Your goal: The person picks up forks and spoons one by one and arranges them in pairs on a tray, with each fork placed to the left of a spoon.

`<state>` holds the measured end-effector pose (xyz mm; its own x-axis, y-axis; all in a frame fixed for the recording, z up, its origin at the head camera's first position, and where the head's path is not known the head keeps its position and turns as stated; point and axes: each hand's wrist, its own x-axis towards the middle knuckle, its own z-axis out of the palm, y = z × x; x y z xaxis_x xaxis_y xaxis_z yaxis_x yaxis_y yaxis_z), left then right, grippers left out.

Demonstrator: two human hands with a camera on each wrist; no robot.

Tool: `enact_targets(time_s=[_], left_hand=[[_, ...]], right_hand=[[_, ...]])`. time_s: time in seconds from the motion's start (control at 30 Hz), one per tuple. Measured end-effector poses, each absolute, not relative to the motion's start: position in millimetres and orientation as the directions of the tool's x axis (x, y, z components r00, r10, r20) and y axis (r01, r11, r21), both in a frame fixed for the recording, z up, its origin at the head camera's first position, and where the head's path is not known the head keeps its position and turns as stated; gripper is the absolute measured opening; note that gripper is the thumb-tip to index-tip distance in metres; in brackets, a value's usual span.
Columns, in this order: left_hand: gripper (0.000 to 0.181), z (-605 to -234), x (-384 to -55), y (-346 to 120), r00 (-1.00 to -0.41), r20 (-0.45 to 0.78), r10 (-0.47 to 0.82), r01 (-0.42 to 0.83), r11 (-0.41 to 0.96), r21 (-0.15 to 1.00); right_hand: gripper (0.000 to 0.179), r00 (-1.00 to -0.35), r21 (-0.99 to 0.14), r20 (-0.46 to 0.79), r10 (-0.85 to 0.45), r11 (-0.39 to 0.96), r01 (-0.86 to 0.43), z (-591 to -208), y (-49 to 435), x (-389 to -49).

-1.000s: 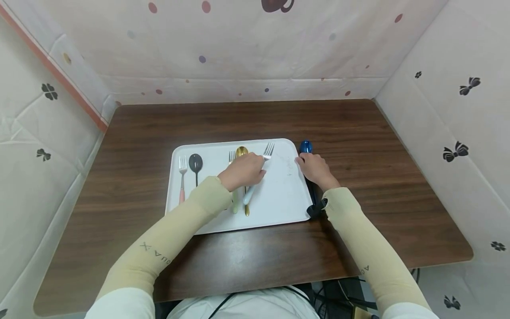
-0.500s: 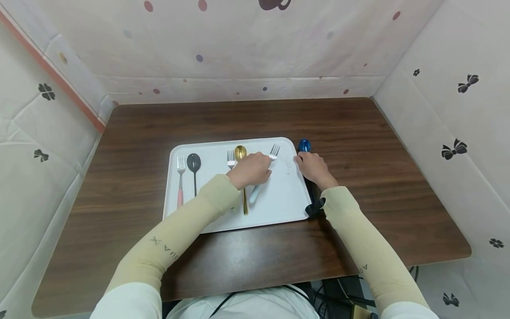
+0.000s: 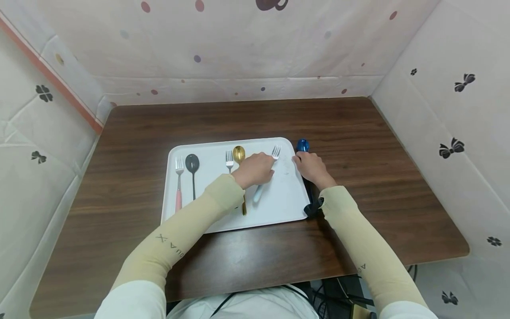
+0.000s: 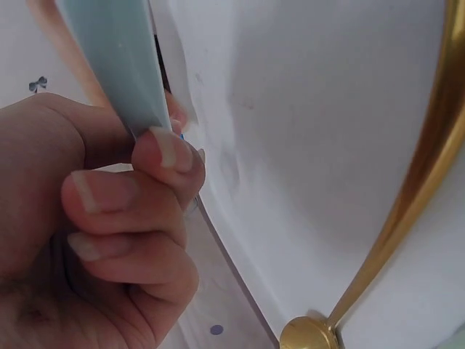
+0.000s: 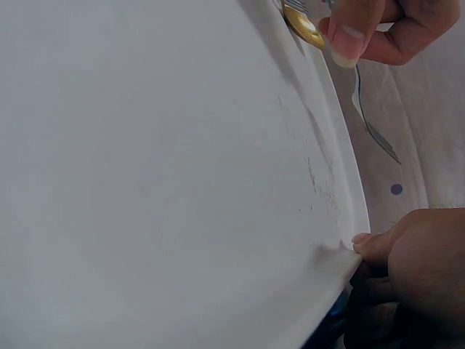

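Observation:
A light-blue-handled fork (image 3: 258, 194) is pinched in my left hand (image 3: 255, 169), held above the white tray (image 3: 287, 195) with its tines pointing away. In the left wrist view, thumb and fingertips (image 4: 171, 153) grip the pale blue handle (image 4: 120, 58), the other fingers curled. My right hand (image 3: 314, 168) is at the tray's right edge; in the right wrist view its thumb (image 5: 374, 247) presses the rim while the fingers curl outside it, partly in shadow. Just beyond this hand shows a shiny blue rounded end (image 3: 303, 145), the rest of that thing mostly hidden.
On the tray lie a pink-handled fork (image 3: 178, 197), a dark spoon (image 3: 192, 163), another fork (image 3: 229, 160) and a gold spoon (image 3: 239, 154), the last two partly behind my left arm. The tray rests on a brown wooden table (image 3: 131, 146) between printed white walls.
My left hand has moved right with the blue-handled fork, away from the gold spoon. The right hand keeps its place at the tray's edge.

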<state>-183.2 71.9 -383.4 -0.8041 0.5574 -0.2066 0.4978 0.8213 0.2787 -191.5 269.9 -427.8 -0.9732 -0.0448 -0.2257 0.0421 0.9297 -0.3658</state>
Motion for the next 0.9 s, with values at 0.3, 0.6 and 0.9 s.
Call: enact_targets(time_s=[0.3, 0.6, 0.9], left_hand=[[0.023, -386.8, -184.6, 80.4, -0.798, -0.227, 0.558, 0.492, 0.821, 0.289], [0.023, -389.2, -187.3, 90.0, -0.791, -0.252, 0.557, 0.498, 0.826, 0.263], [0.025, -389.8, -190.6, 97.3, -0.789, -0.283, 0.545, 0.478, 0.834, 0.276]], right_hand=[[0.043, -0.975, -0.374, -0.22, -0.041, 0.926, 0.045, -427.3, 269.1, -190.5], [0.043, -0.974, -0.375, -0.225, -0.029, 0.925, 0.059, -427.2, 269.4, -190.4], [0.042, -0.976, -0.384, -0.217, -0.022, 0.921, 0.065, -427.7, 268.7, -188.3]])
